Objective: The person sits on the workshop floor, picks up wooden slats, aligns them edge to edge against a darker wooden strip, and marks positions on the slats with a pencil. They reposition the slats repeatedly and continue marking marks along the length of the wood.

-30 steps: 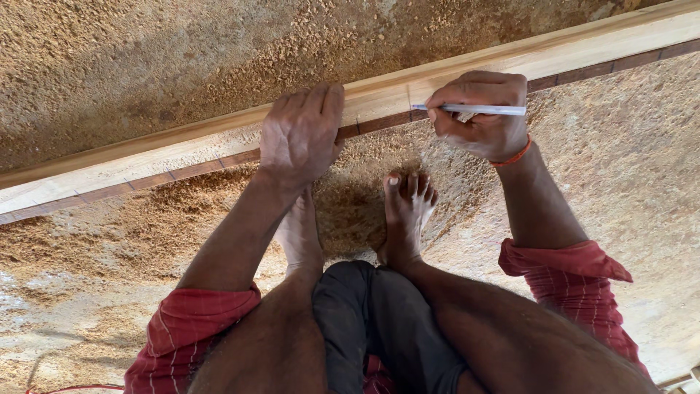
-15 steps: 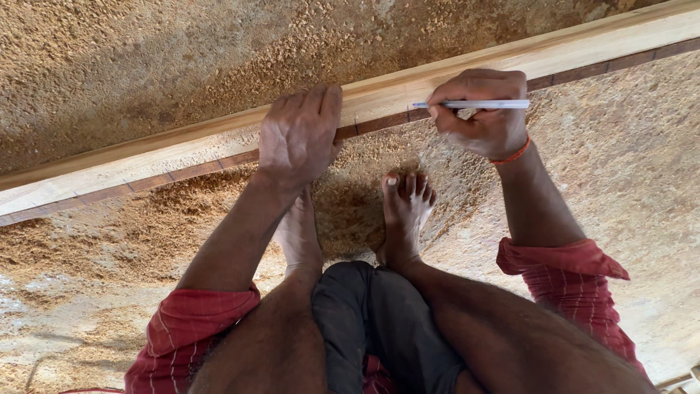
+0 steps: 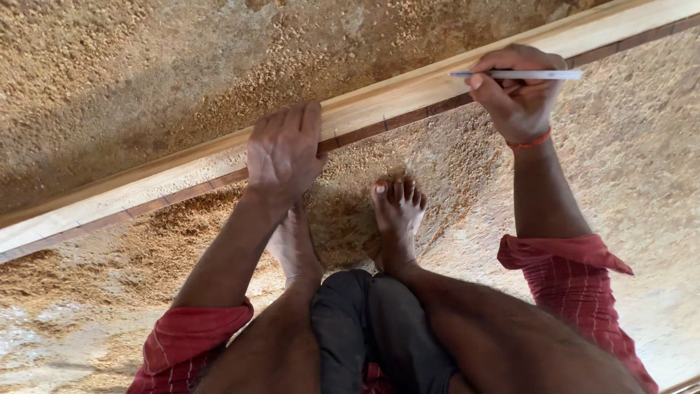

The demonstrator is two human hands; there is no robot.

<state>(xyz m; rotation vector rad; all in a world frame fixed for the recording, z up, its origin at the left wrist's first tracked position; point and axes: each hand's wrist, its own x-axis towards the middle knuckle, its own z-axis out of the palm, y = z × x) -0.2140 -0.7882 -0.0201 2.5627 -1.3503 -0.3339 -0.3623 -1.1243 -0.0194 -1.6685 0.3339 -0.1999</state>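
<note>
A long pale wooden plank (image 3: 379, 102) runs slantwise across the sawdust-covered floor (image 3: 131, 87), rising from the lower left to the upper right, and a darker reddish strip (image 3: 182, 193) lies along its near edge. Everything else sits in relation to that plank.

The left hand (image 3: 283, 155) lies palm down on the plank about midway along its visible length. Its fingers (image 3: 292, 120) lie flat and close together, reaching across the pale face toward the far edge, while the heel of the hand hangs over the near edge above the reddish strip.

The right hand (image 3: 519, 95) is further up the plank, toward its upper right end, resting against the near edge. Its fingers are curled and pinch a slim white pen (image 3: 518, 74), held roughly level, with the tip pointing left over the plank's face.

On the near side of the plank, two bare feet (image 3: 397, 211) stand in loose sawdust between the forearms. Rolled red checked sleeves (image 3: 572, 270) sit at both elbows, and dark shorts (image 3: 372, 321) show at the bottom.
</note>
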